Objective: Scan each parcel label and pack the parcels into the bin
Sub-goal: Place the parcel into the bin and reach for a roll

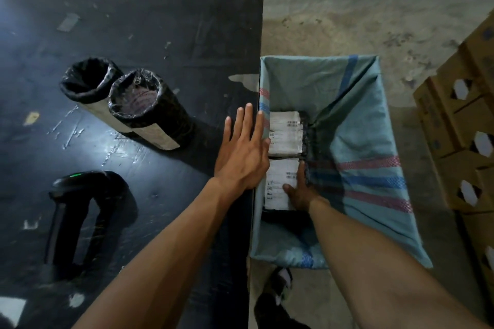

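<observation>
Two black-wrapped parcels with white labels lie side by side at the bottom of the bin: the far parcel [286, 133] and the near parcel [279, 184]. The bin [374, 120] is lined with a teal woven sack with red and blue stripes. My right hand [300, 191] reaches down into the bin and rests on the near parcel, fingers along its right edge. My left hand [244, 151] hovers flat with straight fingers over the table's right edge. Two black cylindrical parcels [149, 109] with white labels lie on the black table. A black handheld scanner [88, 211] stands at the lower left.
The black table [133, 35] fills the left half, scuffed and dotted with tape scraps. Stacked cardboard boxes [465, 125] stand at the right on the concrete floor. A shoe [280, 291] shows below the bin.
</observation>
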Motion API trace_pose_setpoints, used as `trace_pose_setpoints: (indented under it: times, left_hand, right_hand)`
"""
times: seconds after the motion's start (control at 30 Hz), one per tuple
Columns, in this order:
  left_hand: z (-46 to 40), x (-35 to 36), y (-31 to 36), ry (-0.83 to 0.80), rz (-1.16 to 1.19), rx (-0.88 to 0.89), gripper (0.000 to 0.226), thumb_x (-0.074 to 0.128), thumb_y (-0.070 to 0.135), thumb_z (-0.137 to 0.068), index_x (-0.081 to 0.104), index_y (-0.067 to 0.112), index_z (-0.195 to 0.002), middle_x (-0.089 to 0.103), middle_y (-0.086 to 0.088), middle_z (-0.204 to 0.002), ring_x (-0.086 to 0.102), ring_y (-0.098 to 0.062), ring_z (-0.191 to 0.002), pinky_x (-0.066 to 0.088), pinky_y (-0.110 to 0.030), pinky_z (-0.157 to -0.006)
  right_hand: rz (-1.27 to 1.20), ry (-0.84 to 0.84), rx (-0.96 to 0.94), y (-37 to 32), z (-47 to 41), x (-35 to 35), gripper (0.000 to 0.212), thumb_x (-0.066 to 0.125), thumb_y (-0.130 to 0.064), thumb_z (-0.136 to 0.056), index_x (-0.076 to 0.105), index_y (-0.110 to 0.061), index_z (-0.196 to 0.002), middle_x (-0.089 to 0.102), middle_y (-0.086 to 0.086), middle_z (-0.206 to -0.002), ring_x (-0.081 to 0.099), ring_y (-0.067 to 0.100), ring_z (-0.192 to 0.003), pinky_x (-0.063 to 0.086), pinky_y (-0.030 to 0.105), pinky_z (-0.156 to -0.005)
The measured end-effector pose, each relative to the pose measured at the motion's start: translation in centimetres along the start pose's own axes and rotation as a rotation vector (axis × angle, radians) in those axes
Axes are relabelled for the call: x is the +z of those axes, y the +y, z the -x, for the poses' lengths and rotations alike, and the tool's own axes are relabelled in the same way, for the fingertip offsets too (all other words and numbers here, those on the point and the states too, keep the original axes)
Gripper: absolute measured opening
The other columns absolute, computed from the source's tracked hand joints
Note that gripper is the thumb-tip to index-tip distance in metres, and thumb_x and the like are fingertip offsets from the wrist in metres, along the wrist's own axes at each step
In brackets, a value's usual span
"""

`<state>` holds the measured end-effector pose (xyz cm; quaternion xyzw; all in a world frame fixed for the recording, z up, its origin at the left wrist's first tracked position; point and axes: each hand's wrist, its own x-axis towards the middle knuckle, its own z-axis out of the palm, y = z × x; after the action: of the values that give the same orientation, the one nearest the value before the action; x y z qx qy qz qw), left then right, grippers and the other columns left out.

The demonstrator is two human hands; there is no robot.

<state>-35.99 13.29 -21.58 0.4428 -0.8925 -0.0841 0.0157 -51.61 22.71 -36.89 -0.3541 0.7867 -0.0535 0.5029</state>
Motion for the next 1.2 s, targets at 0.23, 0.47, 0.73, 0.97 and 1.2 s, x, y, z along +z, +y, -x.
trace_pose_setpoints:
  times: [0.23,0.47,0.73,0.97,1.2]
  left_hand:
    - [-0.2,0.4,-0.5,-0.005,0.007,0.002,0.063,0.016,0.04,-0.106,0.001,0.014,-0.161,-0.009,-0.011,-0.168,-0.011,-0.025,-0.154,-0.008,-0.045,-0.124]
    - [-0.3,0.0,-0.4,-0.028,0.032,0.017,0.062,0.017,0.039,-0.106,0.003,0.012,-0.16,-0.008,-0.013,-0.168,-0.01,-0.027,-0.154,-0.009,-0.047,-0.124]
    - [0.0,-1.9,-0.9,-0.159,0.296,0.019,0.07,0.017,0.056,-0.105,0.003,0.016,-0.161,-0.012,-0.012,-0.167,-0.018,-0.025,-0.153,-0.02,-0.041,-0.12]
    - [2.3,-10.1,-5.3,0.155,0.596,0.325,0.037,0.053,0.026,-0.102,0.062,0.007,-0.133,0.072,-0.015,-0.113,0.066,-0.029,-0.107,0.051,-0.04,-0.091]
    - [4.4,-20.1,-13.6,0.555,0.568,0.441,0.03,0.059,0.027,-0.097,0.07,0.02,-0.123,0.073,0.006,-0.086,0.066,-0.008,-0.075,0.055,-0.028,-0.074]
  right_hand:
    - [0.237,0.089,0.198,-2.7,1.1,-1.0,0.087,0.042,-0.056,-0.107,-0.018,-0.029,-0.165,-0.015,0.026,-0.172,-0.004,0.045,-0.16,0.01,0.06,-0.128]
    - [0.199,0.098,0.141,-4.1,1.8,-2.9,0.092,0.052,-0.056,-0.103,0.008,-0.008,-0.168,0.013,0.017,-0.175,0.024,0.038,-0.158,0.028,0.043,-0.127]
    - [0.094,0.288,0.089,-6.6,8.2,-3.7,0.075,0.047,-0.056,-0.105,0.028,-0.013,-0.164,0.036,0.02,-0.166,0.037,0.04,-0.15,0.036,0.043,-0.121]
    - [0.022,0.584,-0.042,-13.3,17.7,-3.6,0.069,0.055,-0.048,-0.104,0.032,-0.014,-0.159,0.046,0.028,-0.154,0.043,0.043,-0.143,0.039,0.044,-0.116]
    - [-0.019,0.624,-0.212,-23.6,24.6,2.0,0.082,0.058,-0.059,-0.099,0.03,-0.015,-0.162,0.048,0.02,-0.158,0.048,0.037,-0.144,0.041,0.04,-0.115]
